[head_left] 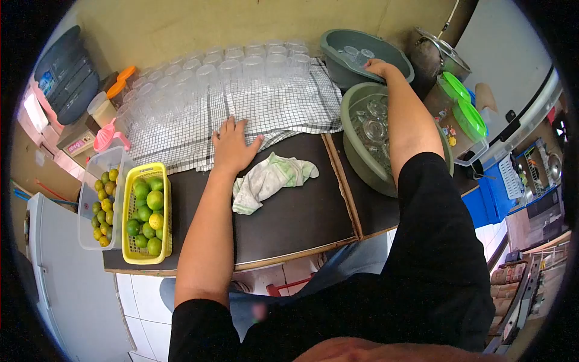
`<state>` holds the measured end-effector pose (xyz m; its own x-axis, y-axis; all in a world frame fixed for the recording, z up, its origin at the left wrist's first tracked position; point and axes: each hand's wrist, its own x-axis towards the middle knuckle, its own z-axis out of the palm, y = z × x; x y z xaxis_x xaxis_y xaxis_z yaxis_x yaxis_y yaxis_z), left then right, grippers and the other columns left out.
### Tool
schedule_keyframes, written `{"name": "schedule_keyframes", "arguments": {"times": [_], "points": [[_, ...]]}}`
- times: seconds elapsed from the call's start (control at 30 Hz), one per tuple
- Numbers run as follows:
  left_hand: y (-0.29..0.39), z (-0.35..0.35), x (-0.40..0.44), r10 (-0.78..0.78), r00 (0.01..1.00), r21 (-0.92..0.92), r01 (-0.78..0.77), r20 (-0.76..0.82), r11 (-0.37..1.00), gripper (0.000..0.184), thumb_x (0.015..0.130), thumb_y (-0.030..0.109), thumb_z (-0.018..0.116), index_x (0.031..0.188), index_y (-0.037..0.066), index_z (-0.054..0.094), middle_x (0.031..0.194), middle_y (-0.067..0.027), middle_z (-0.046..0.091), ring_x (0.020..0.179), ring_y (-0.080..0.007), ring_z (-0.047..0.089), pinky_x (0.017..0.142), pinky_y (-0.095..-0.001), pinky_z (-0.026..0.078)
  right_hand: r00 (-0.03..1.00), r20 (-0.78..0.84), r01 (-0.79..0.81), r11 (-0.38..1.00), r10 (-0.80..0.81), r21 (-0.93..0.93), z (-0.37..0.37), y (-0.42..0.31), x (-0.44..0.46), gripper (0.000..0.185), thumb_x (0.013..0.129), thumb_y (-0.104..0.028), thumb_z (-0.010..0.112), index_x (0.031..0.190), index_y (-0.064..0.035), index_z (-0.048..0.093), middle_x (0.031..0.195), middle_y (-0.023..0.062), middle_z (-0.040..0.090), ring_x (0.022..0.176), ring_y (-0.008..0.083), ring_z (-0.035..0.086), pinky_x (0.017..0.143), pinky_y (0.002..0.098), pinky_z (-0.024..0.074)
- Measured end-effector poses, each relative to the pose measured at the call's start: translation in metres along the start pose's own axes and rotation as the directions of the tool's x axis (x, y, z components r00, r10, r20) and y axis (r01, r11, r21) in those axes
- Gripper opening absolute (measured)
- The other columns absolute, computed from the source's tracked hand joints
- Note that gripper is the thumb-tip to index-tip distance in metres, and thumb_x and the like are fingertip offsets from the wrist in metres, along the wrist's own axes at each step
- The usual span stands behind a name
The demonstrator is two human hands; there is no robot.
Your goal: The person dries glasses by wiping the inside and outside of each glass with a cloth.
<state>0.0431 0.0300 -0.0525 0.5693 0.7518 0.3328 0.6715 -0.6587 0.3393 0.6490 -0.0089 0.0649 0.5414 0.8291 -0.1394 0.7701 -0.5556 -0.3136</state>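
My left hand (232,148) lies flat with fingers spread on the front edge of a black-and-white checkered cloth (277,108). Just right of it, a crumpled white and green rag (271,181) rests on the dark tabletop. My right hand (377,67) is at the near rim of the grey basin (338,69), its fingers curled over that rim. Beside those fingers, a few clear glasses (350,51) sit inside this basin. Under my right forearm stands a green basin (356,145) holding several wet-looking clear glasses (374,128).
Rows of upturned clear glasses (231,69) cover the cloth's far part. At left stand a yellow basket (128,241) of green citrus, a clear bin (87,238) of smaller fruit and a pink strainer (107,136). A metal pot (428,57) and green-lidded containers (470,117) are at right.
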Motion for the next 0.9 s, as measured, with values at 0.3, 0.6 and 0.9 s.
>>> {"name": "schedule_keyframes", "arguments": {"times": [0.3, 0.6, 0.9], "points": [[-0.003, 0.003, 0.000, 0.010, 1.000, -0.016, -0.010, -0.018, 1.000, 0.074, 0.095, 0.057, 0.064, 0.150, 0.008, 0.054, 0.164, -0.0259, 0.040, 0.155, -0.0407, 0.033, 0.124, -0.0655, 0.019, 0.970, -0.219, -0.101, 0.993, 0.110, 0.055, 0.013, -0.054, -0.059, 0.101, 0.068, -0.055, 0.082, 0.143, 0.0079, 0.058, 0.149, 0.0263, 0.059, 0.138, 0.0372, 0.059, 0.111, 0.0454, 0.0487], [-0.001, 0.001, 0.000, -0.007, 1.000, -0.010, 0.007, -0.001, 1.000, 0.074, 0.095, 0.056, 0.065, 0.150, 0.008, 0.054, 0.164, -0.0249, 0.040, 0.155, -0.0399, 0.033, 0.124, -0.0647, 0.019, 0.948, -0.306, -0.080, 0.996, 0.090, 0.046, 0.005, -0.061, -0.071, 0.097, 0.074, -0.059, 0.080, 0.137, 0.0121, 0.059, 0.142, 0.0321, 0.061, 0.132, 0.0404, 0.062, 0.110, 0.0444, 0.0490], [-0.001, 0.000, -0.001, 0.009, 1.000, -0.010, -0.009, -0.022, 1.000, 0.073, 0.096, 0.056, 0.063, 0.150, 0.008, 0.055, 0.162, -0.0253, 0.042, 0.154, -0.0396, 0.034, 0.124, -0.0640, 0.020, 0.816, -0.560, -0.103, 0.989, 0.144, 0.104, -0.005, -0.038, -0.063, 0.089, 0.079, -0.062, 0.078, 0.121, 0.0158, 0.068, 0.127, 0.0316, 0.069, 0.115, 0.0410, 0.071, 0.097, 0.0467, 0.0560]]}}
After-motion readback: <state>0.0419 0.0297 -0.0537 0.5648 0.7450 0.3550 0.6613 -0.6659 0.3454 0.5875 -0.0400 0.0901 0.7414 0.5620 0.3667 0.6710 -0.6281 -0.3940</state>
